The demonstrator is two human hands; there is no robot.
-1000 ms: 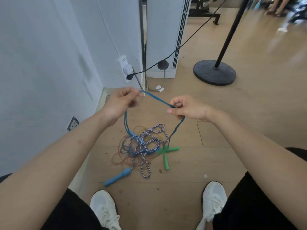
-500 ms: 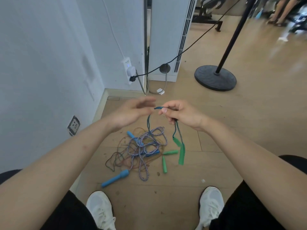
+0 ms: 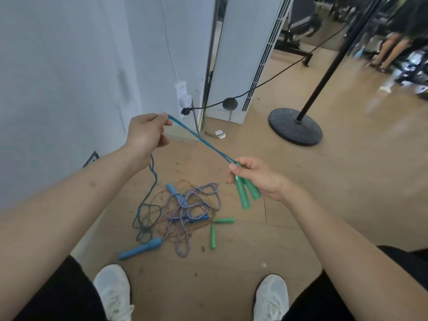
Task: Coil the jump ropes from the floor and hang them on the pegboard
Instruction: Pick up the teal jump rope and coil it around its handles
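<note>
Your right hand (image 3: 259, 179) is closed around two green handles (image 3: 245, 191), held side by side and pointing down. Your left hand (image 3: 146, 135) is pinched shut on the teal rope (image 3: 201, 140), which runs doubled and taut between the hands. From the left hand the rest of that rope drops to the floor (image 3: 301, 205) and ends in loose loops beside the pile.

On the floor between your shoes: a striped rope (image 3: 196, 202) tangled with blue handles (image 3: 139, 250), a thin brownish rope under it, and two more green handles (image 3: 223, 220) lying apart from each other. No pegboard in view.

Handling, judged: the rope looks light, thin and limp, so it will sag and twist; it won't keep a coil unless you pinch each loop. The handles look like hard, smooth plastic and are the best hold; keep both together as the anchor and gather loops against them. Expect the trailing end to snag in the pile, so draw it out slowly.

No readable writing or brand anywhere.
</note>
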